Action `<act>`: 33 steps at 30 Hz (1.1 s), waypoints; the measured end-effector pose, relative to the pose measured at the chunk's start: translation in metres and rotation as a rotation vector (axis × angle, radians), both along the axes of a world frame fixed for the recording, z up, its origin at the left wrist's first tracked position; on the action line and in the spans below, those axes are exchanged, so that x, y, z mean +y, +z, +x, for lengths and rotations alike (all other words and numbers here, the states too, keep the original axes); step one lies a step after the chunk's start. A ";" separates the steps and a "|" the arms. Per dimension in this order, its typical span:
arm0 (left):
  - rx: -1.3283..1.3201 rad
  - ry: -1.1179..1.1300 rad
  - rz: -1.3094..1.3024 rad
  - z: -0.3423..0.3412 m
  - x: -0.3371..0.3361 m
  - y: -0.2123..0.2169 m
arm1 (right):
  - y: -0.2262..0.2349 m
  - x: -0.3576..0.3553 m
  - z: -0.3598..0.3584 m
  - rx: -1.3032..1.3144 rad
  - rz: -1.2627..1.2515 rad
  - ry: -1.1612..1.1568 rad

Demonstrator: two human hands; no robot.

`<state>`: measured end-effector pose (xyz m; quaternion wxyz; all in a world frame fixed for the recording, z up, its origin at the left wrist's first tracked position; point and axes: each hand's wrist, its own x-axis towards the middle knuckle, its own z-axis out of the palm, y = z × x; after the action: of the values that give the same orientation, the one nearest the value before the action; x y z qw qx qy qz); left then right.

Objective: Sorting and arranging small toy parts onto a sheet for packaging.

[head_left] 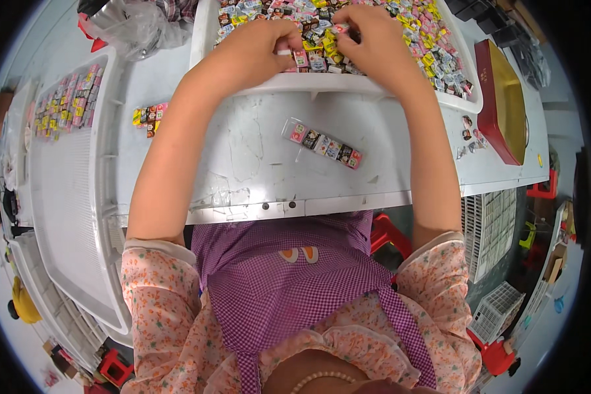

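Observation:
A large white tray [322,83] lies before me, heaped with small wrapped blocks [433,56] in pink, yellow, black and white. Both my hands are over its near side. My left hand [259,56] is closed, with a small pale block pinched between thumb and fingers. To its right, my right hand [372,47] pinches a small pink-and-white block [340,29] between thumb and forefinger. On the table between my forearms rests a clear plastic sleeve [324,144] with a row of several such blocks inside, lying at a slant.
A second white tray [69,197] at the left holds filled rows [69,102] at its far end. Loose blocks [150,118] sit beside my left forearm. At the right stand a red-and-gold box lid [502,105] and a few stray wrapped pieces [469,134]. A plastic bag [134,29] lies far left.

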<state>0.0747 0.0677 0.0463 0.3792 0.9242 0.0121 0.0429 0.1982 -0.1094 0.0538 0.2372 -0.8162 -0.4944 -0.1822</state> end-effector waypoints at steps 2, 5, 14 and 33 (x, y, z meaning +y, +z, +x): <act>-0.061 0.064 -0.045 -0.004 0.001 0.001 | 0.015 -0.012 -0.005 0.285 0.089 0.187; -0.031 0.159 -0.299 -0.008 0.009 0.009 | 0.000 -0.025 0.008 0.229 -0.127 0.289; -0.115 -0.201 0.072 0.014 -0.010 0.009 | -0.006 -0.018 0.007 0.335 -0.321 0.143; -0.281 -0.373 0.340 0.024 -0.017 0.003 | -0.012 -0.032 0.013 0.912 0.405 -0.119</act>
<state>0.0991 0.0502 0.0493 0.2180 0.9458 -0.2183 0.1015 0.2116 -0.1413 0.0418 0.5720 -0.7771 -0.2476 0.0875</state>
